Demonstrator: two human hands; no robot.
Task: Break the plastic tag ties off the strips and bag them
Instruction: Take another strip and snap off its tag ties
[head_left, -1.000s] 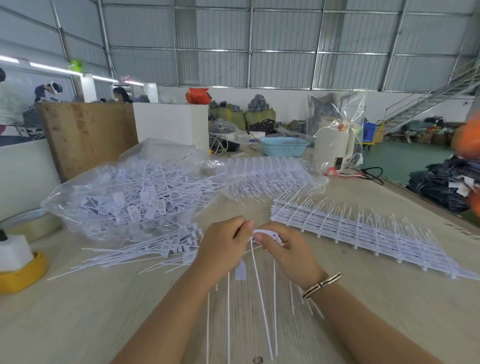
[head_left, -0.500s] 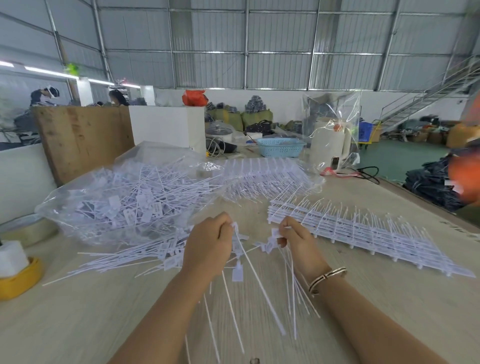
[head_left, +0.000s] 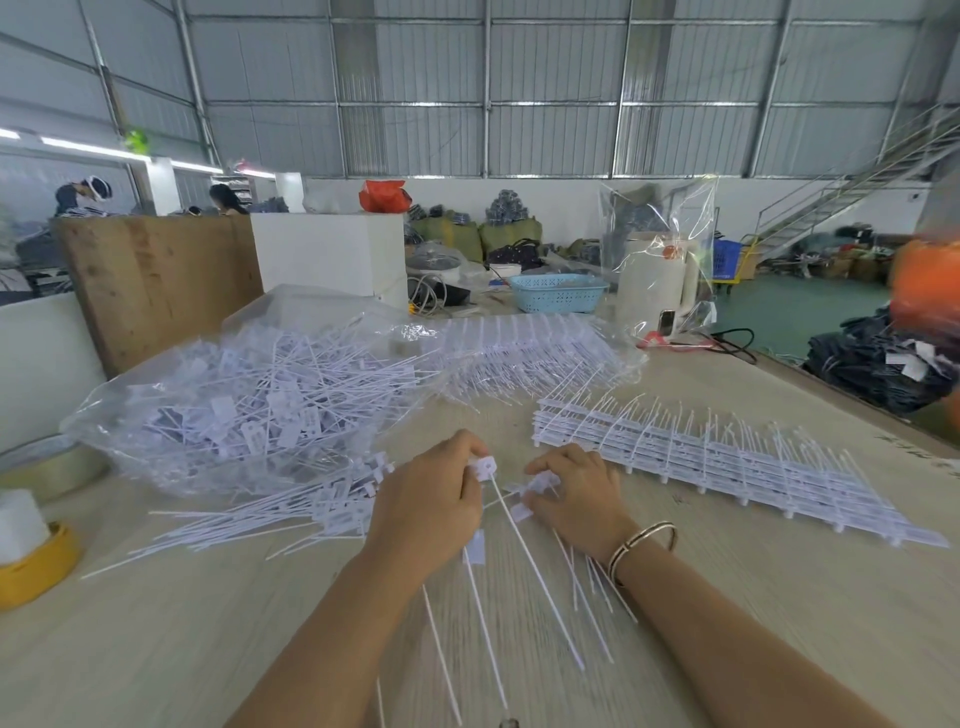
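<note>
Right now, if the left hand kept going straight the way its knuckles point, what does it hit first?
Likely the clear bag of loose ties: the left hand points up-left, toward it. Depth unclear.

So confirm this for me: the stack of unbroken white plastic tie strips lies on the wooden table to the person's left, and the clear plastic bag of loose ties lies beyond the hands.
Not quite. The head view shows the stack of unbroken white plastic tie strips on the wooden table to the person's right, beyond the right hand. The rest holds: the clear plastic bag of loose ties lies beyond the hands, past the left hand.
</note>
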